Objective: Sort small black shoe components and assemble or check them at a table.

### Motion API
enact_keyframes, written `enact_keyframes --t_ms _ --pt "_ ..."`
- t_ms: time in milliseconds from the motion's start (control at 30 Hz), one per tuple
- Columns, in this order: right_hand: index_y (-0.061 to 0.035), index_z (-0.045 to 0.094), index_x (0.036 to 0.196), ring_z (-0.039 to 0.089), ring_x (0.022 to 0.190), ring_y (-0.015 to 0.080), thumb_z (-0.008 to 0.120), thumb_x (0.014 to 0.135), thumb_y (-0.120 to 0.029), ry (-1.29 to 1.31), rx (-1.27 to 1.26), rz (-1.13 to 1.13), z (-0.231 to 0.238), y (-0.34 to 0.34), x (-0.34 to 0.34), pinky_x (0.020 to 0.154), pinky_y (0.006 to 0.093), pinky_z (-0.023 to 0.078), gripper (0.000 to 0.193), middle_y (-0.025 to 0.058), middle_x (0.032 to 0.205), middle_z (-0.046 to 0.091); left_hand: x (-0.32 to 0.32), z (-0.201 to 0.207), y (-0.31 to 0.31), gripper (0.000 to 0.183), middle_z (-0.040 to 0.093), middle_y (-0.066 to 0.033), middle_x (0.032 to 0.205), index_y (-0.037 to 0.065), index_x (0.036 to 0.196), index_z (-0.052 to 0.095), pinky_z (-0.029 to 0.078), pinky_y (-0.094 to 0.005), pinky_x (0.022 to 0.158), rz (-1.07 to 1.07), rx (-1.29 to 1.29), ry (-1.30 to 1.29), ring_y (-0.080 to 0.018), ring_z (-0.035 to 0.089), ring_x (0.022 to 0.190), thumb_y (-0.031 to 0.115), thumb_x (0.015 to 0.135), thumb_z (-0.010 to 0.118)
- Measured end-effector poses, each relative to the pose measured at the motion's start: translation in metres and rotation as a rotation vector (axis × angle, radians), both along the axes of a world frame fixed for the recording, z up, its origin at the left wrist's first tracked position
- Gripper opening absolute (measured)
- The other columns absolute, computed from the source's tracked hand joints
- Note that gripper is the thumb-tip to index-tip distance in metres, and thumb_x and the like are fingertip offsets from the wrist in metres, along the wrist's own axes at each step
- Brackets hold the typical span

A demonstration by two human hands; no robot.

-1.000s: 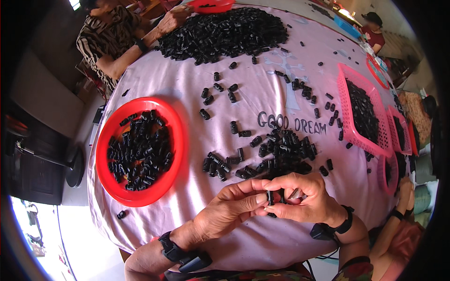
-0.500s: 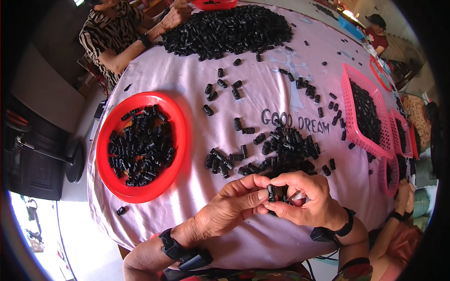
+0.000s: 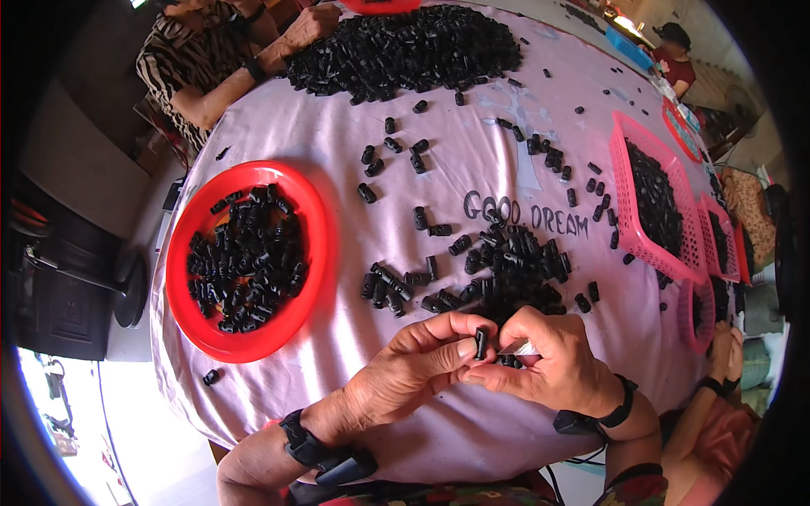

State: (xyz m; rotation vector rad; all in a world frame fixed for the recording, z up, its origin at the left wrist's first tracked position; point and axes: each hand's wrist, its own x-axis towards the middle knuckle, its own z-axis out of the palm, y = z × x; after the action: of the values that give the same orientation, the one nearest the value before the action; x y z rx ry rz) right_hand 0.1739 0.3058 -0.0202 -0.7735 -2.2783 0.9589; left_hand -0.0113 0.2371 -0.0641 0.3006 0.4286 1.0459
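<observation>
Just in front of me, my left hand [image 3: 413, 367] pinches a small black plastic cylinder part [image 3: 481, 343] upright between thumb and fingertips. Close against it, my right hand [image 3: 561, 363] is closed around a thin, pale, flat piece [image 3: 521, 347], whose kind I cannot make out. Another black part [image 3: 509, 361] shows under the right fingers; whether they grip it is hidden. Beyond both hands lies a small heap of the same black parts [image 3: 519, 261], and several more are scattered around it. To the left a red round tray [image 3: 316, 253] holds many such parts.
A large pile of black parts [image 3: 405, 51] covers the far side, by a person's hand [image 3: 312, 27]. Pink baskets [image 3: 623, 177] line the right edge. Another person's hands [image 3: 726, 354] are at the lower right. A pink cloth [image 3: 371, 253] covers the table.
The black part in my left hand has tilted and turned slightly. My right fingers have curled in and shifted a little. The whole view has shifted slightly.
</observation>
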Motion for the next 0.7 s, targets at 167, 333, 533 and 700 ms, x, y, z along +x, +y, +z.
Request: enact_keyframes --t_ms 167,333,533,700 --pt "-0.0056 0.059 0.078 0.066 0.057 0.0208 0.082 0.07 -0.035 -0.113 -0.022 0.002 0.0031 0.0002 -0.0017 0.048 0.0298 0.049 0.038 0.0085 0.069 0.067 -0.0027 0.0034 -0.0017 0.027 0.06 -0.0029 0.111 0.006 0.121 0.055 0.045 -0.0258 0.093 -0.027 0.003 0.053 -0.0104 0.057 0.102 0.013 0.095 0.054" --pt "-0.0016 0.055 0.076 0.067 0.058 0.0168 0.082 0.073 -0.029 -0.106 -0.002 0.034 0.0025 0.0017 -0.0015 0.049 0.0268 0.05 0.039 0.0104 0.065 0.066 -0.0015 0.0018 0.0 0.028 0.06 -0.0025 0.11 0.006 0.122 0.055 0.045 -0.0247 0.092 -0.047 0.024 0.085 -0.0097 0.056 0.102 0.013 0.095 0.054" --pt "-0.0059 0.058 0.078 0.066 0.055 0.0211 0.08 0.071 -0.04 -0.152 0.095 0.0 -0.0007 0.0016 -0.0002 0.046 0.0308 0.049 0.041 0.0064 0.066 0.066 -0.0017 0.0028 -0.0002 0.027 0.061 -0.0051 0.114 0.004 0.121 0.056 0.045 -0.0278 0.094 -0.037 0.033 0.12 -0.0121 0.056 0.106 0.011 0.094 0.055" --pt "-0.0024 0.057 0.078 0.067 0.056 0.0204 0.081 0.071 -0.038 -0.21 0.157 0.018 0.0015 0.003 0.0003 0.048 0.0296 0.049 0.043 0.0091 0.064 0.065 -0.0007 0.0013 -0.0003 0.027 0.061 -0.009 0.117 0.004 0.12 0.057 0.044 -0.0317 0.098 -0.026 0.033 0.165 -0.0161 0.056 0.111 0.01 0.094 0.055"
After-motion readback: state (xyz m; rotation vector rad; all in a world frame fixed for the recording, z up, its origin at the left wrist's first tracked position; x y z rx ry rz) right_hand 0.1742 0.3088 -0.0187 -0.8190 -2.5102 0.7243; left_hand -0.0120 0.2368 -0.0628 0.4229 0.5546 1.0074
